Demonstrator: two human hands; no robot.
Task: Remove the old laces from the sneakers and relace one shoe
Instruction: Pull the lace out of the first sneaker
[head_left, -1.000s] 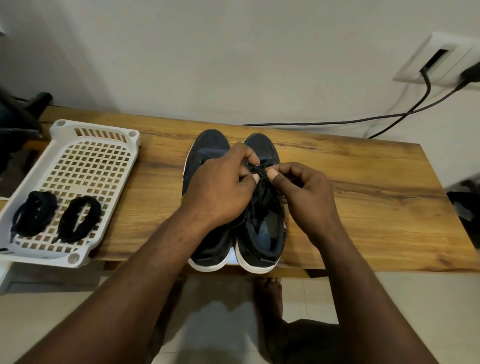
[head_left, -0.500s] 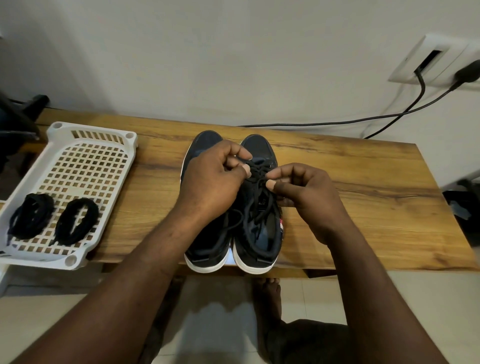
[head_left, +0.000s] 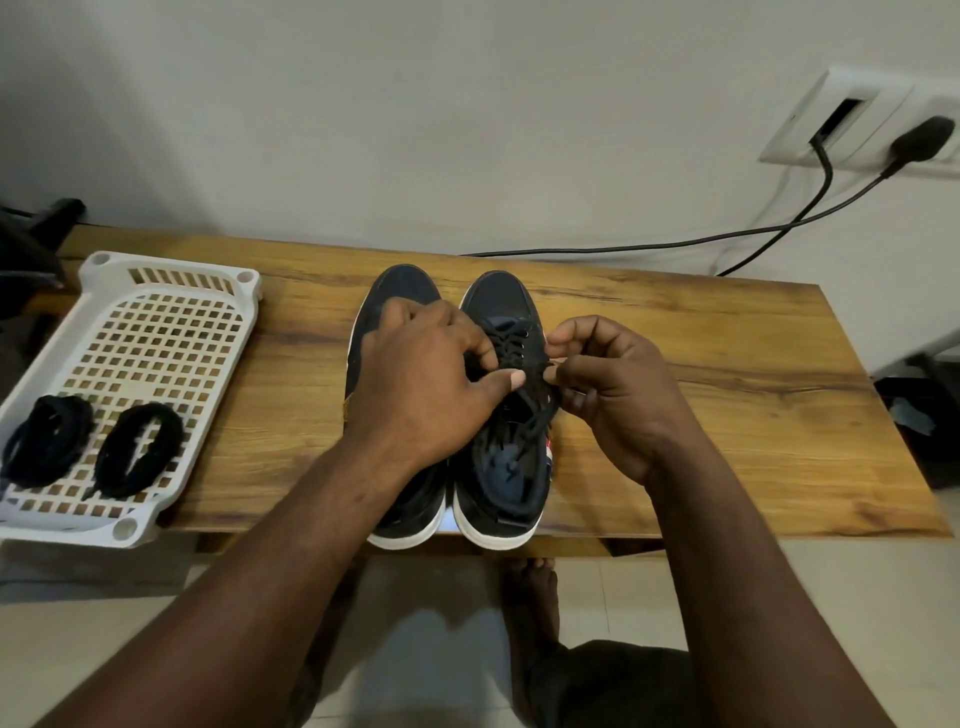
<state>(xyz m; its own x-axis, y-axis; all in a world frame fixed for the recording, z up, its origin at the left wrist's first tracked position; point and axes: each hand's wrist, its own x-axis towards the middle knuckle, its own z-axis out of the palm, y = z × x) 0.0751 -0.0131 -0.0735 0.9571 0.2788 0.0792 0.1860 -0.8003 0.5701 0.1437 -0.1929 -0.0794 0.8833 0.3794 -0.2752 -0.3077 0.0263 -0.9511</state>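
On the wooden table (head_left: 727, 415) we see two dark sneakers with white soles. They stand side by side near the front edge, and their toes point to the far wall. The left hand (head_left: 415, 384) lies over the left sneaker (head_left: 405, 283) and reaches across to the right sneaker (head_left: 498, 301). Its fingers are bent, and the thumb and the fingertips close on the black lace (head_left: 511, 340) at the middle eyelets. The right hand (head_left: 618, 395) comes from the right side of the same shoe. Its fingers are curled, and the thumb and the first finger pinch a strand of this lace just beside the left thumb. The far eyelets of the right sneaker are laced, and a loose part of the lace hangs into the shoe opening. We cannot tell whether the left sneaker has a lace, because the hand covers it. At the left end of the table there is a white plastic basket (head_left: 171, 270), and in its near part lie two coiled black laces (head_left: 47, 441) (head_left: 137, 449), side by side and apart. On the far wall at the right a socket plate (head_left: 857, 119) holds two black cables (head_left: 623, 248).
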